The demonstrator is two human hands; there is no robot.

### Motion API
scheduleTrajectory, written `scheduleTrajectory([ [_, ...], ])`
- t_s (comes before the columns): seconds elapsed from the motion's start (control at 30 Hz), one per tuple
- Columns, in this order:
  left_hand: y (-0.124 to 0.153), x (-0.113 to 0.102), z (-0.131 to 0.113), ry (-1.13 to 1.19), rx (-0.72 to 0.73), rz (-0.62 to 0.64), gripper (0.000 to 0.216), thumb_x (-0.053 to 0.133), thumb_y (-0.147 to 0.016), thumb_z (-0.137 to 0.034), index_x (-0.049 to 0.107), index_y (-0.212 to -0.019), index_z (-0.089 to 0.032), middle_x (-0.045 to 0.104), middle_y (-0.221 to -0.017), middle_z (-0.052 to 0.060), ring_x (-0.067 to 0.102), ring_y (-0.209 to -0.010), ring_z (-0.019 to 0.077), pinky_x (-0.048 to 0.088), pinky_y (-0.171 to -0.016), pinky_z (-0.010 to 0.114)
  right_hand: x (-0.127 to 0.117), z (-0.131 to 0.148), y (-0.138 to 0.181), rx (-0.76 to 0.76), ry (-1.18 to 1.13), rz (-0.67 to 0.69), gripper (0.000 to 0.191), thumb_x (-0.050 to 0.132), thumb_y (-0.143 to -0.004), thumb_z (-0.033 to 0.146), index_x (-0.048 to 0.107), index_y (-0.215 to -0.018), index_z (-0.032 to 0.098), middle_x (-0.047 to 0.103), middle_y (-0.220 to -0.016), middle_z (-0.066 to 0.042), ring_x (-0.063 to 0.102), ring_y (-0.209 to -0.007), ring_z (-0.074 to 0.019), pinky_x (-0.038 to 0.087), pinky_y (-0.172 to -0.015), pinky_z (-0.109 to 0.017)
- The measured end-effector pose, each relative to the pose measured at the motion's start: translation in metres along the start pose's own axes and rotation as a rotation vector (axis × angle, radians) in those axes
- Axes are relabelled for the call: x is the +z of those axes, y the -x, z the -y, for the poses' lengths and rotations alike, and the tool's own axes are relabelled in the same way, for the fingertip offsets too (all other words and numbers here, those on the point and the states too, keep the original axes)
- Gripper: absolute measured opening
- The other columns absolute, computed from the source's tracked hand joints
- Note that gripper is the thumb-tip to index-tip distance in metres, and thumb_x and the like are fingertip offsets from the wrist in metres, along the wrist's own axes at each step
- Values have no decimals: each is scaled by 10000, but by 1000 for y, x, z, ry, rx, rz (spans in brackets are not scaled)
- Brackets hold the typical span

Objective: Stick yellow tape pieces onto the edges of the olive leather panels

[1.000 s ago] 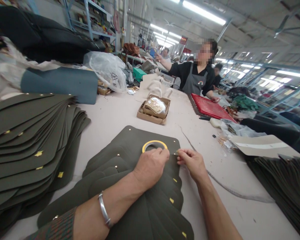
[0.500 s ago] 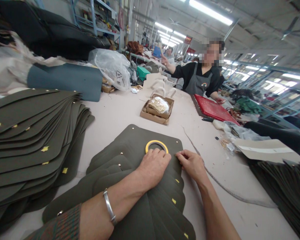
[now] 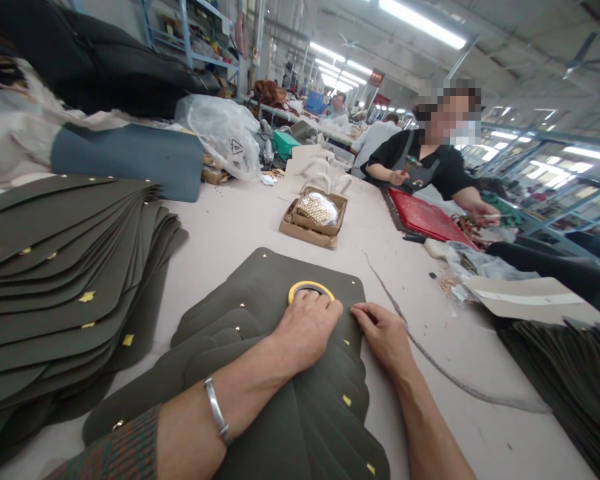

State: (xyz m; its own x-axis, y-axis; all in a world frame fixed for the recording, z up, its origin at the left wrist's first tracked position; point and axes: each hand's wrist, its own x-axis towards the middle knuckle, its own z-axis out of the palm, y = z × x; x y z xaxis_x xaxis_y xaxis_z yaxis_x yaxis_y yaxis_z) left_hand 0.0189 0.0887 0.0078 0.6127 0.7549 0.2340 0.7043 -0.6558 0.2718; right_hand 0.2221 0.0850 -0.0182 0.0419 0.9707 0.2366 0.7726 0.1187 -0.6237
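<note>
A fanned stack of dark olive leather panels [image 3: 260, 373] with small gold studs lies on the white table in front of me. A yellow tape roll [image 3: 310, 289] rests on the top panel. My left hand [image 3: 307, 330] is curled, knuckles up, pressing on the top panel just below the tape roll. Beside it, my right hand [image 3: 383, 330] pinches at the panel's right edge near a gold stud; what its fingertips hold is too small to make out.
A taller pile of the same olive panels [image 3: 65, 267] sits at left. A cardboard box of gold hardware [image 3: 314, 215] stands mid-table. A co-worker [image 3: 430, 167] leans over a red mat [image 3: 423, 217] at right. Plastic bags, a grey cord [image 3: 430, 363] and card pieces lie around.
My hands stay on the top panel, the right one settling flatter at the edge. The co-worker has lowered the raised arm and leaned over the red mat, reaching right.
</note>
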Motion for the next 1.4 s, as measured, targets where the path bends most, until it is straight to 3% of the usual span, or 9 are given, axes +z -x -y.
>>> scheduleTrajectory([
  [0.2,-1,-4,0,5,3,-60,169,378,-946,-200,546,-951,-186,576,-911,54,515,-868,219,424,-835,389,4,9,-9,65,204,-5,261,531,-826,364,733,-793,202,736,-763,-52,663,-702,-211,471,-670,-321],
  [0.4,-1,-4,0,110,-20,-80,182,384,-954,-200,561,-993,-208,596,-923,41,556,-869,187,477,-771,307,-12,16,3,141,18,340,260,584,-803,365,721,-673,185,673,-589,-3,610,-573,-165,421,-522,-251],
  [0.5,0,-2,1,198,10,-109,184,397,-956,-204,559,-1041,-223,618,-923,25,592,-874,170,504,-779,286,-15,19,9,119,-174,188,255,592,-817,381,732,-824,168,704,-697,-28,630,-630,-169,486,-570,-265],
  [0.6,0,1,2,285,59,-166,298,414,-956,-201,466,-1249,-223,647,-1037,40,613,-978,171,511,-872,306,-13,25,12,-17,-349,57,230,602,-833,342,705,-963,183,724,-907,-59,665,-784,-186,545,-697,-303],
  [0.73,1,2,1,330,68,-180,475,456,-933,-162,306,-1383,-175,623,-1193,91,595,-1099,184,500,-941,331,-11,36,13,-272,-266,24,175,576,-861,240,681,-998,208,705,-977,-57,657,-868,-175,536,-756,-295],
  [0.87,1,-1,-1,324,30,-132,410,469,-927,-169,353,-1320,-167,639,-1153,96,610,-1084,196,513,-915,341,-9,43,14,-405,-139,-27,139,536,-870,180,655,-936,212,690,-886,-44,645,-793,-157,525,-719,-283],
  [1.17,-1,-5,-2,258,-47,-39,133,415,-949,-195,540,-992,-192,629,-936,40,626,-906,183,503,-797,296,-1,43,18,-453,85,-146,141,501,-827,125,620,-787,190,629,-674,-7,580,-602,-118,462,-592,-239],
  [1.27,-1,-6,-3,224,-72,-46,148,405,-952,-198,551,-935,-194,610,-893,31,615,-839,172,496,-759,283,1,49,19,-368,32,-159,129,525,-804,153,639,-761,193,640,-665,-2,581,-586,-118,458,-583,-238],
  [1.4,0,-7,-4,184,-55,-137,148,403,-944,-195,545,-900,-196,588,-869,24,593,-800,175,483,-715,277,4,55,16,23,-363,-70,112,587,-779,250,632,-702,181,619,-560,18,562,-477,-116,463,-492,-234],
])
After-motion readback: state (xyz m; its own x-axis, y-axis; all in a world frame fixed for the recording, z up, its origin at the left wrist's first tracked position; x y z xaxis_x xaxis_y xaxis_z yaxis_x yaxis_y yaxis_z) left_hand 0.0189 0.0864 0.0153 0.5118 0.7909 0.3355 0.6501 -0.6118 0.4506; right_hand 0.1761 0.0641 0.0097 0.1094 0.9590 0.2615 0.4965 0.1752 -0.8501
